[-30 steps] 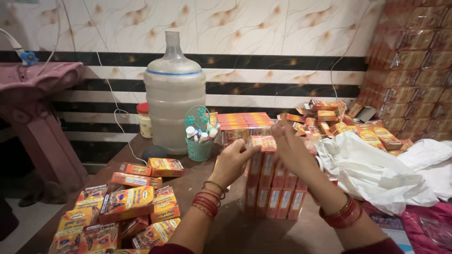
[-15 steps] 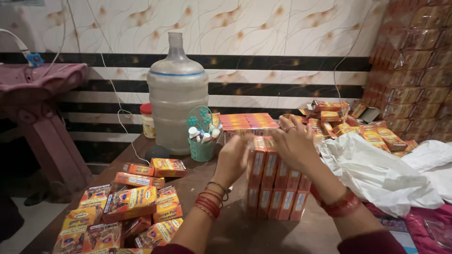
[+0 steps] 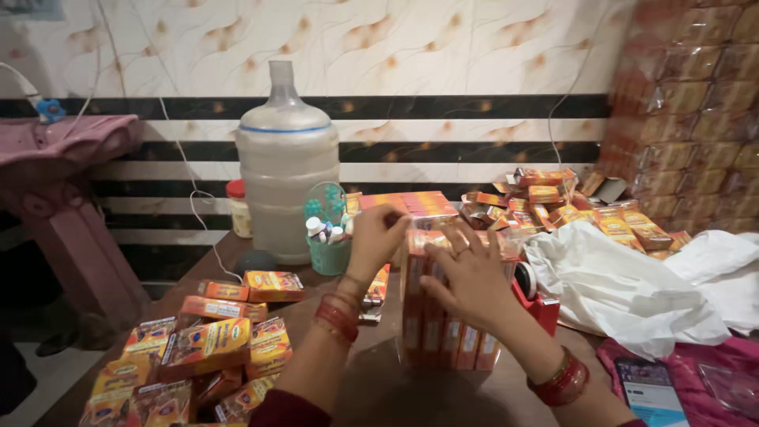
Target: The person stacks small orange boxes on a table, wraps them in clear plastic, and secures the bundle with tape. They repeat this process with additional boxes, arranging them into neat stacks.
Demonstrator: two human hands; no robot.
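A: What's in hand?

B: A stack of orange cartons [image 3: 443,316], upright on the brown table [image 3: 395,387], packed side by side in a block. Right hand [image 3: 470,277] lies flat against the near face, fingers spread, pressing, not clasping. Left hand [image 3: 378,237] is curled over the top far-left corner of the block, fingertips pinching at the edge.

A: Pinching what?

B: Can't tell for sure. Could be one carton's top flap or clear wrap around the block; the view is soft there.

A: Step?

B: I'd judge it's squaring the block: one palm braces it, the other hand works the corner. Next move calls for steady pressure from the right palm so the cartons don't fan out, and a clean pull at the corner.

A: Around the grip?

B: Just right of the right hand, touching or nearly touching the block, a red tape dispenser [image 3: 538,300]. Beyond the left hand, a small teal basket [image 3: 328,253] of bits, then a big water jug [image 3: 285,174]. Left of the left forearm, loose orange boxes [image 3: 205,348] in a heap. Right of the dispenser, crumpled white cloth [image 3: 632,285]; a phone [image 3: 652,391] near the right wrist.
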